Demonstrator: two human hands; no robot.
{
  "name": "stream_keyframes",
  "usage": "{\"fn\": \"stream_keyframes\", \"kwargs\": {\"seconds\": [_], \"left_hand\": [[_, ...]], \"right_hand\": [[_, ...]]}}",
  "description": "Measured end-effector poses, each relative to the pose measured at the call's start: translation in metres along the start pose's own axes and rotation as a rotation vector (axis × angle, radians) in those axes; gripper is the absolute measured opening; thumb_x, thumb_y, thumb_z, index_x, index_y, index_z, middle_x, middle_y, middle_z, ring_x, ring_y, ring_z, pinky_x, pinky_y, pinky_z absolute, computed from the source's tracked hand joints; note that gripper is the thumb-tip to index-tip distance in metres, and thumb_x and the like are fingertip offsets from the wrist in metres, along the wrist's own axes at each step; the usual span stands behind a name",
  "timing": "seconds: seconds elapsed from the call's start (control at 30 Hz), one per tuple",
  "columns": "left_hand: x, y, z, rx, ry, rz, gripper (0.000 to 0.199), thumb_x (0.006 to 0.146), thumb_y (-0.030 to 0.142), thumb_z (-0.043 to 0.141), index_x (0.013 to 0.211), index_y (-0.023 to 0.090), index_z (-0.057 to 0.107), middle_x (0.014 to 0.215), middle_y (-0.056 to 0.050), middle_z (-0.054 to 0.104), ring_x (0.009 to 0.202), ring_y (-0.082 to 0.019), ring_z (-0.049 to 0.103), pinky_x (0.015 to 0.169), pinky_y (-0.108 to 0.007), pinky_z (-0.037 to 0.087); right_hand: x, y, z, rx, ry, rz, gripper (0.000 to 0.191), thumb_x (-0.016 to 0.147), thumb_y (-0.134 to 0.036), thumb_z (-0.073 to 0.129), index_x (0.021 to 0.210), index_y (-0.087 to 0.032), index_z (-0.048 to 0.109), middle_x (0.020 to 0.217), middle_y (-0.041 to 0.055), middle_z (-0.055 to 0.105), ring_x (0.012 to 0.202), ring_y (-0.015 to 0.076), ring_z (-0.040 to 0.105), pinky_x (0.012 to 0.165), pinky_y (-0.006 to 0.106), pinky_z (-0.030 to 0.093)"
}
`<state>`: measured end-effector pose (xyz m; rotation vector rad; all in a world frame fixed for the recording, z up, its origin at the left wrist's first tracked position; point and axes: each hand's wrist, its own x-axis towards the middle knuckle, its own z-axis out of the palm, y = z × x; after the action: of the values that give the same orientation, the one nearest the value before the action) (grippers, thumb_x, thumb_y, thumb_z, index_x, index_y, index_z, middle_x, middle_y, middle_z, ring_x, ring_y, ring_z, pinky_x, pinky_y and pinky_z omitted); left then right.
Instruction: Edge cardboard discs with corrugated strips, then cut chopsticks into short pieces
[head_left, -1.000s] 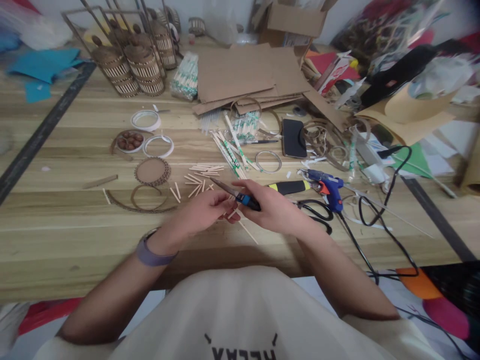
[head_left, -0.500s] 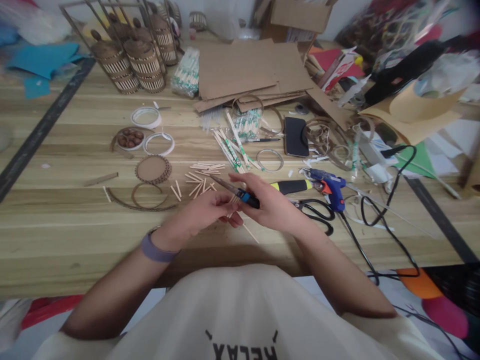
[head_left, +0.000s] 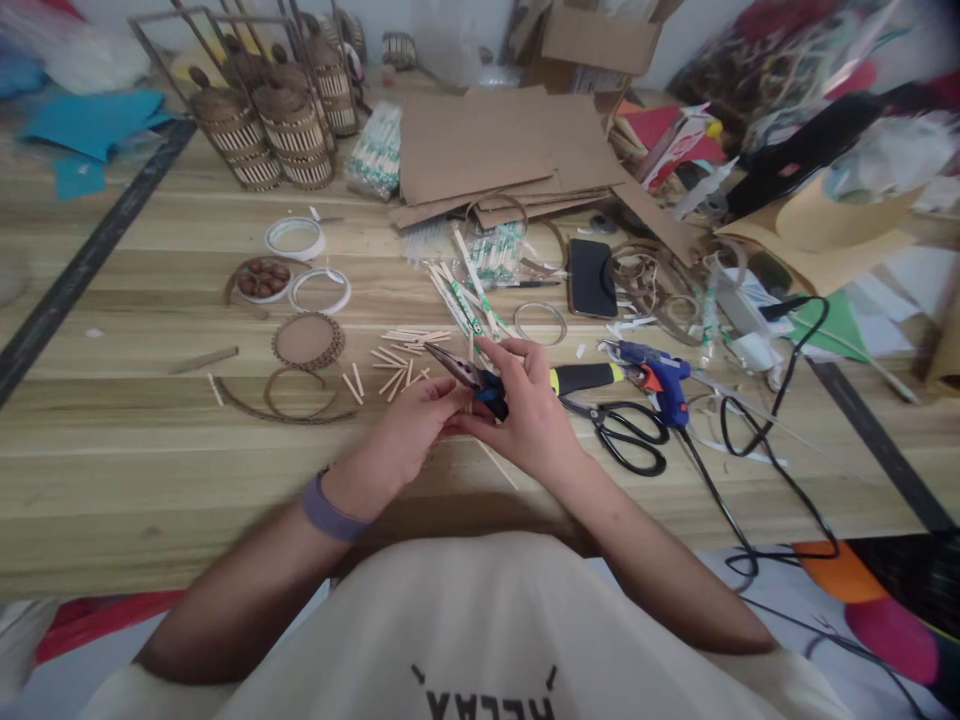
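Note:
My right hand (head_left: 534,415) is closed around long-nose pliers (head_left: 459,367) with blue and black handles, their jaws pointing left and away from me. Close against it, my left hand (head_left: 411,428) pinches a thin wooden stick (head_left: 471,347), which stands up beside the pliers' jaws. Fingers hide the lower part of that stick. Just beyond my left hand lie several short cut sticks (head_left: 390,380). Longer sticks in green-printed paper (head_left: 454,295) are farther back. A loose stick (head_left: 496,465) lies under my right hand.
Scissors (head_left: 630,437) and a blue glue gun (head_left: 660,375) with a trailing black cable lie at right. A phone (head_left: 592,277) and cardboard sheets (head_left: 480,140) are behind. At left are a round cardboard piece (head_left: 306,340), tape rolls (head_left: 321,290) and small stick-built lanterns (head_left: 296,140).
My right hand has turned more upright, with its fingers raised, and drawn closer to my left. The pliers' jaws have shifted slightly, and a stick now stands up beside them.

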<state>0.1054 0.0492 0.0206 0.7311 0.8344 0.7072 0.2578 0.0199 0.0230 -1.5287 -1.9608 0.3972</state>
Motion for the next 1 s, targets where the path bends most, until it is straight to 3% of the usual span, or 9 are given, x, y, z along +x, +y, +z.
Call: {"fn": "stream_keyframes", "kwargs": {"seconds": [0.17, 0.27, 0.37, 0.5, 0.67, 0.83, 1.0], "left_hand": [[-0.004, -0.001, 0.002, 0.085, 0.023, 0.067, 0.024, 0.072, 0.038, 0.077, 0.075, 0.017, 0.067, 0.072, 0.000, 0.068, 0.073, -0.016, 0.065, 0.072, -0.028, 0.049], [-0.009, 0.003, 0.001, 0.141, 0.015, 0.043, 0.032, 0.074, 0.047, 0.076, 0.078, 0.016, 0.067, 0.076, -0.002, 0.071, 0.078, -0.019, 0.067, 0.075, -0.030, 0.051], [-0.015, 0.009, -0.005, 0.187, 0.033, -0.018, 0.039, 0.074, 0.052, 0.076, 0.084, 0.016, 0.067, 0.078, -0.004, 0.074, 0.080, -0.021, 0.070, 0.081, -0.034, 0.053], [-0.020, 0.014, -0.013, 0.292, 0.051, -0.067, 0.036, 0.078, 0.048, 0.074, 0.090, 0.014, 0.067, 0.077, -0.005, 0.076, 0.076, -0.021, 0.071, 0.081, -0.036, 0.053], [-0.023, 0.015, -0.011, 0.401, -0.059, -0.106, 0.036, 0.079, 0.050, 0.070, 0.087, 0.015, 0.069, 0.077, -0.006, 0.076, 0.076, -0.021, 0.071, 0.079, -0.036, 0.052], [-0.025, 0.013, -0.006, 0.462, -0.175, -0.109, 0.038, 0.083, 0.055, 0.064, 0.080, 0.017, 0.068, 0.076, -0.006, 0.076, 0.074, -0.019, 0.069, 0.076, -0.033, 0.050], [-0.025, 0.009, -0.005, 0.446, -0.252, -0.133, 0.037, 0.084, 0.054, 0.064, 0.082, 0.017, 0.068, 0.076, -0.005, 0.075, 0.073, -0.018, 0.070, 0.074, -0.032, 0.051]], "right_hand": [[0.000, 0.000, -0.002, 0.033, 0.003, 0.007, 0.075, 0.076, -0.040, 0.078, 0.141, -0.023, 0.044, 0.126, 0.0155, 0.046, 0.124, 0.0340, 0.049, 0.097, 0.050, 0.050], [0.000, -0.002, -0.015, 0.124, -0.077, 0.080, 0.065, 0.075, -0.046, 0.078, 0.129, -0.020, 0.052, 0.119, 0.0136, 0.052, 0.117, 0.0309, 0.053, 0.096, 0.046, 0.050], [-0.004, -0.001, -0.040, 0.244, -0.305, 0.266, 0.038, 0.083, -0.049, 0.066, 0.105, -0.019, 0.060, 0.097, 0.0070, 0.060, 0.093, 0.0239, 0.059, 0.084, 0.038, 0.050], [-0.014, 0.007, -0.072, 0.504, -0.685, 0.536, 0.037, 0.083, -0.051, 0.062, 0.098, -0.018, 0.063, 0.089, 0.0039, 0.061, 0.081, 0.0183, 0.057, 0.074, 0.031, 0.047], [-0.020, 0.010, -0.080, 0.695, -0.809, 0.787, 0.034, 0.072, -0.042, 0.071, 0.093, -0.017, 0.062, 0.085, 0.0029, 0.061, 0.076, 0.0154, 0.054, 0.066, 0.028, 0.044], [-0.013, 0.002, -0.072, 0.706, -0.822, 0.806, 0.027, 0.070, -0.036, 0.069, 0.089, -0.018, 0.063, 0.085, 0.0018, 0.062, 0.077, 0.0154, 0.054, 0.062, 0.026, 0.041], [-0.006, -0.003, -0.065, 0.746, -0.887, 0.706, 0.018, 0.075, -0.030, 0.066, 0.090, -0.020, 0.063, 0.083, -0.0007, 0.059, 0.074, 0.0132, 0.051, 0.059, 0.024, 0.039]]}}
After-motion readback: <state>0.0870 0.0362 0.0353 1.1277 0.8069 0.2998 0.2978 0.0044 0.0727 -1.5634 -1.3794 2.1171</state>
